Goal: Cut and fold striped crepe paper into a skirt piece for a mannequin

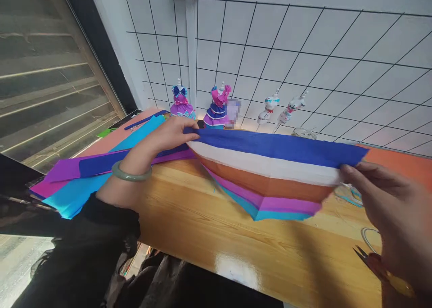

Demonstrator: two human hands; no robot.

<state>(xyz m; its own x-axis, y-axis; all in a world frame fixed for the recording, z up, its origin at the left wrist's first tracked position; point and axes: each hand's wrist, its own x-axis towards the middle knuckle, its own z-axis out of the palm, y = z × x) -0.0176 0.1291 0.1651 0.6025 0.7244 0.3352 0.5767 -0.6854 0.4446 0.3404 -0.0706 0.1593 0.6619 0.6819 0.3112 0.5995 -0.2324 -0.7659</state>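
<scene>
Stretched between my two hands above the wooden table is a stack of layered paper strips (270, 164), blue on top, then white, orange-brown, purple and teal below. My left hand (172, 134), with a green bangle on the wrist, pinches the left end. The right end is between the thumb and fingers of my right hand (381, 186). Below the middle, the layers sag to a point. Scissors (371, 265) with an orange-yellow handle are at or behind my right hand; whether they touch it, I cannot tell.
Purple, blue and light-blue paper sheets (72, 193) lie on the left of the table (209, 231). Two small dress forms in ruffled dresses (182, 103) (216, 112) stand at the back, with two plainer forms (269, 107) (293, 109) to their right, before a wire grid.
</scene>
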